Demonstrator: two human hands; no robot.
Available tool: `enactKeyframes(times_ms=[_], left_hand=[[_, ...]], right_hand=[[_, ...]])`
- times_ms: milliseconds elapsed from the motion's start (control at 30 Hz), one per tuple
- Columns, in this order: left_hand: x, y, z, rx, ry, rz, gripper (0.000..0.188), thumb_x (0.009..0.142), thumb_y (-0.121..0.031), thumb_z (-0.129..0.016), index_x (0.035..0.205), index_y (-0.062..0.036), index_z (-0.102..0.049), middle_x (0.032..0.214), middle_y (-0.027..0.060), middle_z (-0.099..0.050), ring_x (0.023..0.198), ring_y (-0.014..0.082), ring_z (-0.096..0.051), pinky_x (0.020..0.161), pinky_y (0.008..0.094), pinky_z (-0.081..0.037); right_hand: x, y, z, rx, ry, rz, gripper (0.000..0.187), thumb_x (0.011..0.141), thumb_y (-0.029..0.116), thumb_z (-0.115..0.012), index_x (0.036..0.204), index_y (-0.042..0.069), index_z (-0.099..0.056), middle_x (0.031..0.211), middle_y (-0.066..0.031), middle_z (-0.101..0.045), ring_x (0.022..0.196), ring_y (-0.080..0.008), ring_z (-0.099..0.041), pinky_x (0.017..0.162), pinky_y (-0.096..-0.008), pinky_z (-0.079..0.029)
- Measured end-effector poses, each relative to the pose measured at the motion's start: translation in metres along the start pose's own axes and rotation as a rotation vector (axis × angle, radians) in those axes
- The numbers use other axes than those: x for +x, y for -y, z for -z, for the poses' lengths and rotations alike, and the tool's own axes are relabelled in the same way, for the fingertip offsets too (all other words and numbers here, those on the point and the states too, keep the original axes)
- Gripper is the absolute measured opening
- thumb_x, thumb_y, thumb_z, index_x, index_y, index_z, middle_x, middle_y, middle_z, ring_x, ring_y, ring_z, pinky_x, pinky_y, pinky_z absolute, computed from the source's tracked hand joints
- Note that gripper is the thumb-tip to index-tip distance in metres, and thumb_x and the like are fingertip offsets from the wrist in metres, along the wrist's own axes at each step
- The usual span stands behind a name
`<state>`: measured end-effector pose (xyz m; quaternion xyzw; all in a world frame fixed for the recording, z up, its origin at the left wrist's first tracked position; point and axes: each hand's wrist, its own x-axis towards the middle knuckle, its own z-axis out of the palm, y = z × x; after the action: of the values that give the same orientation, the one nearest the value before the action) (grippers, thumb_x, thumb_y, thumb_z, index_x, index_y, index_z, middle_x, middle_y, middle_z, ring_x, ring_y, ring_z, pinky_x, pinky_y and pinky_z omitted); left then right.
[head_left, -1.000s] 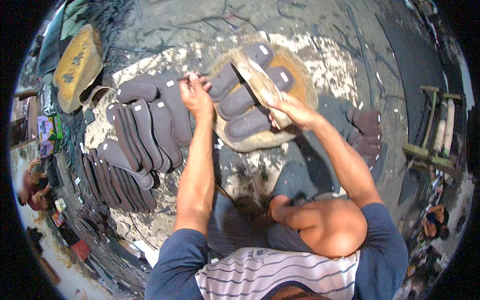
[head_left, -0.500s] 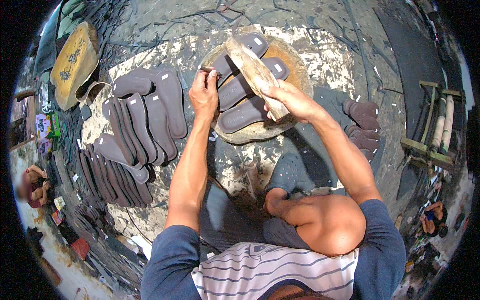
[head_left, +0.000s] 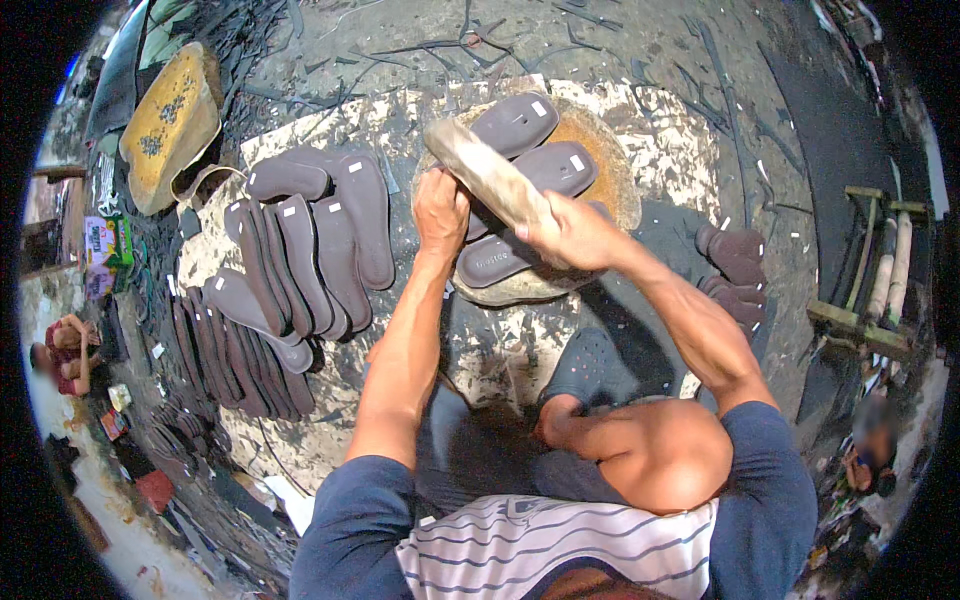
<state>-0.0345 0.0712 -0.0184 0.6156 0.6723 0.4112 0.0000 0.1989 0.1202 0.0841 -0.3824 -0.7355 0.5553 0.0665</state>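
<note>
My right hand (head_left: 580, 235) grips a thick, pale wooden mallet (head_left: 485, 172), held slanting over the work. Its far end is right above my left hand (head_left: 441, 215), which is closed in a fist. A short dark punch-like tool showed in that fist half a second ago; the mallet and fingers hide it now. Below the hands lies a round wooden chopping block (head_left: 612, 150) with an orange-brown top. On it are three brown footbed soles: a far sole (head_left: 515, 125), a middle sole (head_left: 556, 170) and a near sole (head_left: 488, 262), partly covered by the mallet and right hand.
Piled soles (head_left: 360, 220) and a leaning row of them (head_left: 250, 370) lie on the left. A smaller stack (head_left: 735, 250) sits right of the block. Farther out are a wooden slab (head_left: 170, 130), a wooden frame (head_left: 860, 315), floor scraps and two people.
The mallet has swung left and now hangs over my left hand. My left fist has turned and tightened, hiding the dark tool. The whole view has shifted slightly.
</note>
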Motion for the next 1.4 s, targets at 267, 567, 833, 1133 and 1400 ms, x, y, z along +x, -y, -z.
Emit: enactKeyframes(times_ms=[267, 567, 833, 1133, 1400], left_hand=[[0.028, -0.017, 0.003, -0.937, -0.438, 0.923, 0.022, 0.106, -0.024, -0.059, 0.107, -0.0025, -0.064, 0.098, 0.0104, -0.067, 0.093, 0.0238, -0.067, 0.071, 0.0336, -0.057], [-0.004, -0.038, 0.014, -0.542, 0.062, 0.638, 0.034, 0.108, -0.031, -0.057, 0.113, -0.0002, -0.067, 0.092, 0.0098, -0.076, 0.083, 0.0135, -0.073, 0.076, 0.0306, -0.057], [-0.010, -0.036, 0.017, -0.322, 0.097, 0.532, 0.025, 0.104, -0.028, -0.062, 0.112, -0.0048, -0.071, 0.089, 0.0092, -0.074, 0.081, 0.0169, -0.072, 0.074, 0.0325, -0.054], [-0.024, -0.022, -0.001, -0.073, 0.089, -0.011, 0.016, 0.095, -0.011, -0.067, 0.108, -0.0013, -0.067, 0.097, 0.0182, -0.067, 0.094, 0.0372, -0.064, 0.084, 0.0454, -0.051], [-0.018, -0.048, 0.008, -0.917, -0.328, 0.896, 0.021, 0.107, -0.021, -0.057, 0.112, -0.0018, -0.063, 0.098, 0.0073, -0.068, 0.094, 0.0160, -0.067, 0.075, 0.0336, -0.059]], right_hand=[[0.010, -0.049, 0.004, 0.586, 0.026, -0.162, 0.037, 0.104, 0.040, -0.061, 0.117, 0.005, -0.058, 0.085, -0.0025, -0.065, 0.069, -0.0117, -0.064, 0.059, -0.0291, -0.053], [-0.033, -0.001, 0.017, 0.790, 0.006, -0.332, 0.046, 0.103, 0.042, -0.061, 0.125, 0.003, -0.052, 0.090, -0.0089, -0.067, 0.073, -0.0174, -0.069, 0.066, -0.0319, -0.058], [-0.060, 0.126, 0.079, 0.491, -0.115, 0.019, 0.043, 0.102, 0.043, -0.059, 0.112, 0.001, -0.060, 0.088, -0.0108, -0.069, 0.069, -0.0178, -0.069, 0.062, -0.0311, -0.057], [-0.039, -0.039, -0.021, -0.094, -0.078, 0.018, 0.041, 0.103, 0.039, -0.064, 0.123, 0.004, -0.057, 0.100, -0.0071, -0.064, 0.093, -0.0144, -0.065, 0.086, -0.0365, -0.056], [-0.068, -0.055, -0.020, 0.723, 0.012, -0.299, 0.037, 0.104, 0.039, -0.060, 0.117, 0.004, -0.057, 0.085, -0.0046, -0.066, 0.070, -0.0128, -0.066, 0.060, -0.0293, -0.055]])
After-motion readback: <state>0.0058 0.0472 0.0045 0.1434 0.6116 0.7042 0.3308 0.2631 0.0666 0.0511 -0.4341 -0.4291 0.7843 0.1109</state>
